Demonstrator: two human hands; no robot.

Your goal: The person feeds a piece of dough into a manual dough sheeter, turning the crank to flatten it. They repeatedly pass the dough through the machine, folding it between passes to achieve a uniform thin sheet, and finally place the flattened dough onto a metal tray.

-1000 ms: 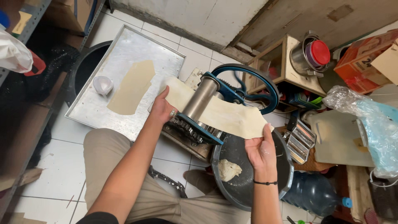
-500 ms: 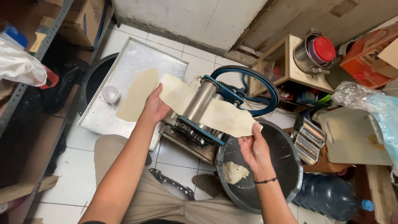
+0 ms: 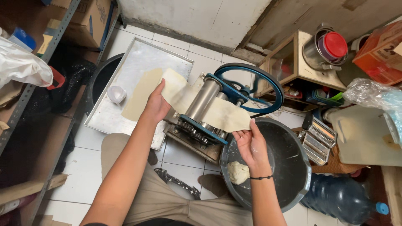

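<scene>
Two bare hands work one long dough sheet (image 3: 217, 111) draped over the steel roller (image 3: 203, 100) of a blue-framed dough roller machine (image 3: 217, 113), seen from the single head view looking straight down. The left hand (image 3: 155, 106) lies flat, palm down with fingers stretched out, on the sheet's far end just left of the roller; it presses rather than grasps, and the pale dough shows above and to the right of its fingertips. The right hand (image 3: 251, 144) sits at the sheet's near end, on the right side of the roller, its fingers curled up and pinching the lower edge of the dough, so the sheet runs between the two hands across the machine. A blue flywheel (image 3: 253, 90) stands behind the roller. To the left of the left hand a metal tray (image 3: 138, 54) rests on the tiled floor, carrying a second flat strip of dough (image 3: 140, 96) and a small white cup (image 3: 116, 93). Below the right hand a large dark bowl (image 3: 289, 167) holds a lump of dough (image 3: 238, 172), just beside the wrist with its thin black band. A water jug (image 3: 343, 199) lies near the bowl's right rim.
</scene>
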